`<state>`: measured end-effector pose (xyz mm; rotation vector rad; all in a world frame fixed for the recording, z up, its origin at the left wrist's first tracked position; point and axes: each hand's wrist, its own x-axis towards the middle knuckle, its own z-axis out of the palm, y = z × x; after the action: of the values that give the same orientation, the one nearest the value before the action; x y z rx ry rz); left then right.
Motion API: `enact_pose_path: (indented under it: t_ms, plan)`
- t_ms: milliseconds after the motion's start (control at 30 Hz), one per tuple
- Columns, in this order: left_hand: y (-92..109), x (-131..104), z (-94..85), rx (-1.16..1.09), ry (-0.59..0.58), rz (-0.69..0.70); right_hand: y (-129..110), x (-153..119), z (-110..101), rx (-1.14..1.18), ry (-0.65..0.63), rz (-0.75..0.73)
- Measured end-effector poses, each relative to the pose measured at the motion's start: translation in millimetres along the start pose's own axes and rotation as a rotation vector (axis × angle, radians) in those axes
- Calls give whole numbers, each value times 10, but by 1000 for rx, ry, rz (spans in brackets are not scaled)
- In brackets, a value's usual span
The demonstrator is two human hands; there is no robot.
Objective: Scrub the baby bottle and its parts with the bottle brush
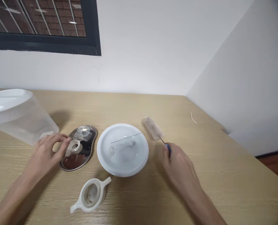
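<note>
My right hand [180, 164] is closed on the blue handle of a bristle brush [153, 128], its head tilted up and left beside the white plate. On the white plate [122, 167] lie a thin metal rod [126, 137] and a clear tube-like piece [122, 147]. My left hand [47, 151] is over the left side of a shiny metal tray [86, 156], thumb and index finger close to a pale ring-shaped part [75, 146]; whether they touch it is unclear. Clear plastic pieces [84, 132] lie at the tray's back.
A white two-handled cup-like strainer [90, 195] stands in front of the plate. At the left a large translucent container [23, 118] leans over the table [223, 162]. A thin white strip [193, 118] lies at the back right. Walls border the table behind and right.
</note>
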<state>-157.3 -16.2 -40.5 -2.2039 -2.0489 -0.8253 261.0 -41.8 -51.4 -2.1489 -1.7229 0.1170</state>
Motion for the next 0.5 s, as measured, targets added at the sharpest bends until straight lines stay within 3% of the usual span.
enact_pose_path:
  t_ms: [267, 400, 500]
  plan:
    - [50, -32, -32, -46, 87, 90, -150, -89, 34, -124, -309, -4]
    - [243, -56, 16, -230, 42, 30, -172, -114, 3, -162, -356, -47]
    - [478, -17, 49, -333, -48, 58, -150, -90, -50, -71, -301, -76]
